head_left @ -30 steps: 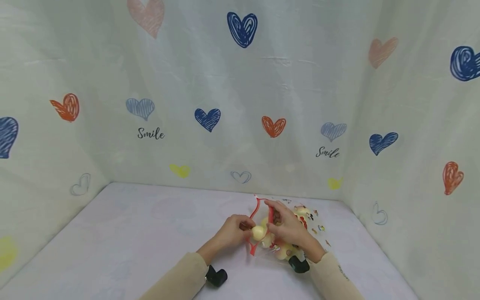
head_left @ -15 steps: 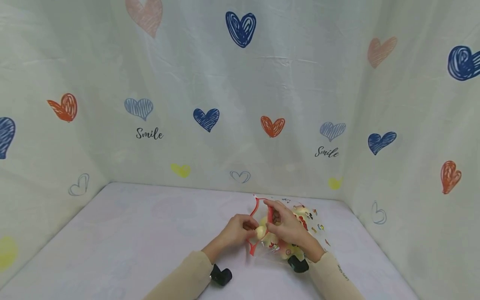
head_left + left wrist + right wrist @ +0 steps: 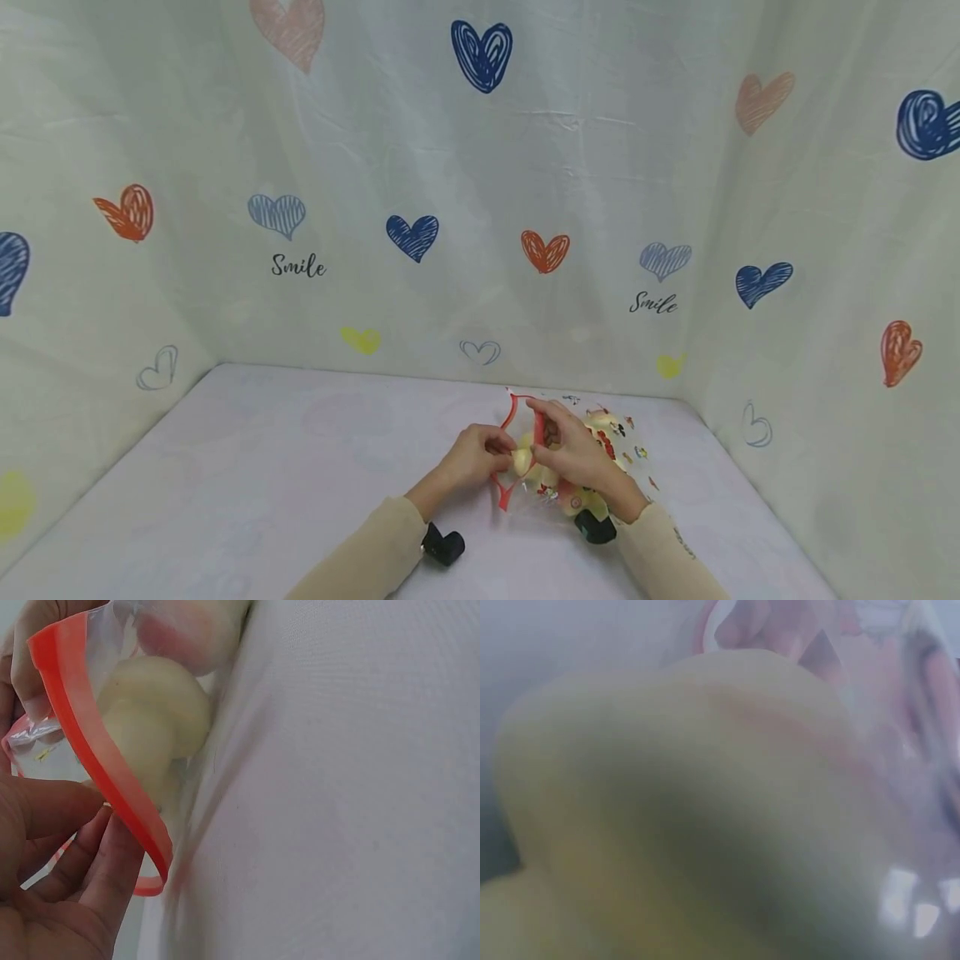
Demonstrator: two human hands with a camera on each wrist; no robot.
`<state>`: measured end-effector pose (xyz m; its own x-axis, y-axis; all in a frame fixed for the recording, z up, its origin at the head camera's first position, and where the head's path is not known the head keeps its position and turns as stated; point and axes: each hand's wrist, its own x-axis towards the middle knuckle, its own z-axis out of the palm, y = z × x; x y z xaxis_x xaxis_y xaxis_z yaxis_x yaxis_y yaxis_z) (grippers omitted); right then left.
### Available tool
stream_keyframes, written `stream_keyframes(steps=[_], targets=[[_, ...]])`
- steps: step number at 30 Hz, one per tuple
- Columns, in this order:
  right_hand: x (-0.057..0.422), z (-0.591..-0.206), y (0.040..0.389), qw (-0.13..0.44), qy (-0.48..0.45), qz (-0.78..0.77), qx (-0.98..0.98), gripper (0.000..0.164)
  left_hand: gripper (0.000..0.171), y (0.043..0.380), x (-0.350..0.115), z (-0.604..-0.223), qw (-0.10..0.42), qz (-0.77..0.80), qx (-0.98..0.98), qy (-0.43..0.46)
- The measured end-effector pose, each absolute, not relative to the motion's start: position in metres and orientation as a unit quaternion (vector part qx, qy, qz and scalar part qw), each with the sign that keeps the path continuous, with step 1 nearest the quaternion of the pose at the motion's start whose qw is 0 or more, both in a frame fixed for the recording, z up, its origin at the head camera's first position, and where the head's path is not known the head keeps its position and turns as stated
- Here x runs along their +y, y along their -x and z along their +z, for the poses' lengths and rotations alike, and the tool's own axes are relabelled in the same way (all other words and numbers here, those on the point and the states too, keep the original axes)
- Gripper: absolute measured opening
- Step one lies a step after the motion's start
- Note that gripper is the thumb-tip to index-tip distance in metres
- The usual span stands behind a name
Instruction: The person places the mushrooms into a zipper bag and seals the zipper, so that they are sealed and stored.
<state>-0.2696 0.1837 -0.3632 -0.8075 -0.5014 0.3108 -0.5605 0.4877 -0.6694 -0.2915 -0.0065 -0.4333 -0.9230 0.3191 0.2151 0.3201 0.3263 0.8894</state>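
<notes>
A clear plastic zip bag with a red-edged mouth [image 3: 503,498] and small printed figures lies at the table's right, its mouth spread toward the left. My right hand [image 3: 577,450] pinches the near side of that red edge between thumb and fingers. At the opening, my left hand [image 3: 476,454] has its fingertips on a cream mushroom-shaped piece [image 3: 521,461]. The left wrist view shows the piece's rounded cap [image 3: 169,694] inside the bag, with thumb and fingers [image 3: 120,855] at its stem end, partly behind the red strip. Several more cream and pinkish pieces fill the bag.
A pale cloth covers the table [image 3: 300,467]. Behind it hangs a white curtain [image 3: 480,167] printed with hearts. Black wrist devices [image 3: 444,546] sit under both sleeves. A blurred cream-yellow shape [image 3: 690,787] fills most of the right wrist view.
My left hand has moved slightly right, carrying the cream mushroom-shaped piece from the bag's mouth further inside. My right hand has kept its grip on the red edge.
</notes>
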Motion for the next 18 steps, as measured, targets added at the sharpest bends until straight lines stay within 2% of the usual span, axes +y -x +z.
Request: stream_keyframes(steps=[18], targets=[[0.195,-0.396,0.3,0.052,-0.315,0.404,-0.857,0.069,0.01,0.293,0.004,-0.435,-0.003,-0.563,-0.802,0.202]])
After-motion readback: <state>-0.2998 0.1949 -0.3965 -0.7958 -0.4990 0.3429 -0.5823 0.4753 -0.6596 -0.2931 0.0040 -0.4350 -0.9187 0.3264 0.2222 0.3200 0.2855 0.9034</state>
